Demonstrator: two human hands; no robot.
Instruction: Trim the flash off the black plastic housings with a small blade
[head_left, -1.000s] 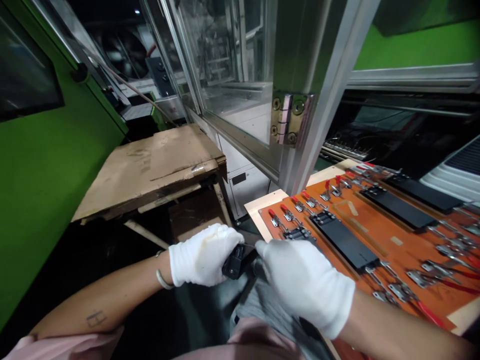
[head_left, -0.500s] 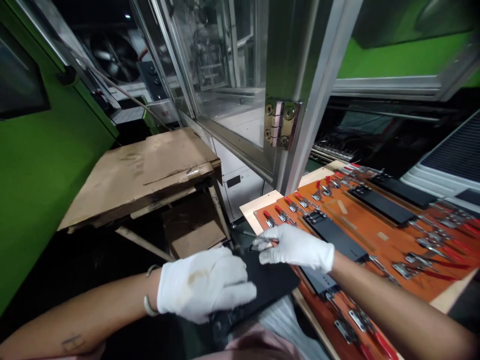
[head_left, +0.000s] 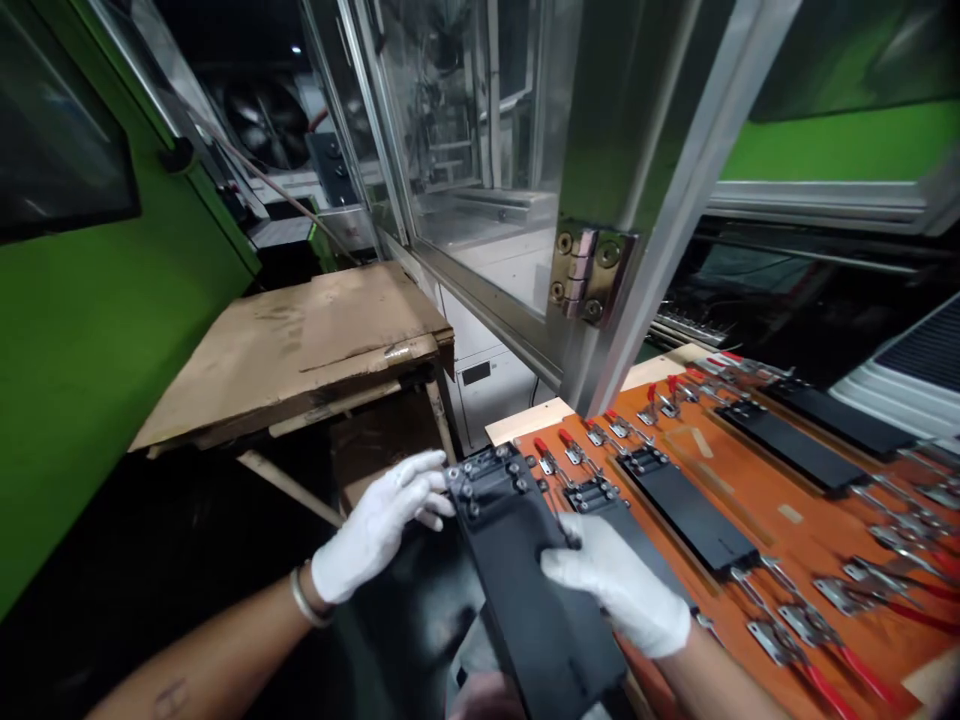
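Right hand (head_left: 619, 590) had the black panel (head_left: 525, 580) gripped by the orange board's (head_left: 806, 545) left edge, left hand (head_left: 379, 525) open at the panel's end. Metal door frame (head_left: 664, 220) kinda walled off behind the board, cardboard-topped table (head_left: 300, 345) left of it.

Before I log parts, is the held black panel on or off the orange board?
Off: the right hand holds the panel above the lap.

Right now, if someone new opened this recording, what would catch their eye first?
Probably the long black panel at bottom centre, gripped along its right side by the white-gloved right hand, with the gloved left hand open at its upper left corner. Next might come the bright orange board at lower right, bearing red-handled clamps and similar dark panels. The vivid green machine side at far left also stands out.
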